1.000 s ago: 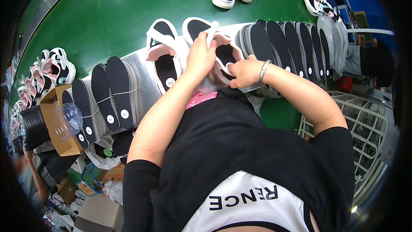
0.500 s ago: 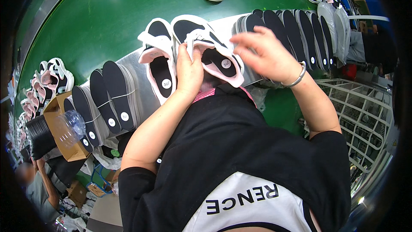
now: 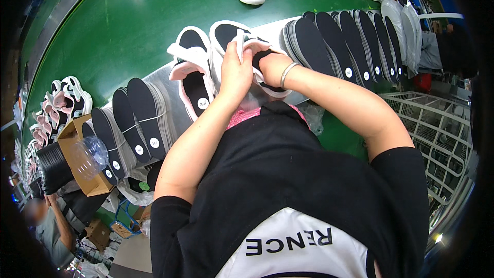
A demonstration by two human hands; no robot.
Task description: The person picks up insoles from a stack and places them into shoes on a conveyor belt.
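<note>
Green worktop spreads beyond the shoe before you, whose long axis runs away from your body, toe leaning left. Your left hand, nearer the toe, is closed on the shoe's tongue; your right hand enters the opening from the right, fingers hidden, so whether they grip anything can't be told. Just left of that shoe stands a second shoe with a black insole inside. Well to its left, a clear bottle shows at a carton's opening.
</note>
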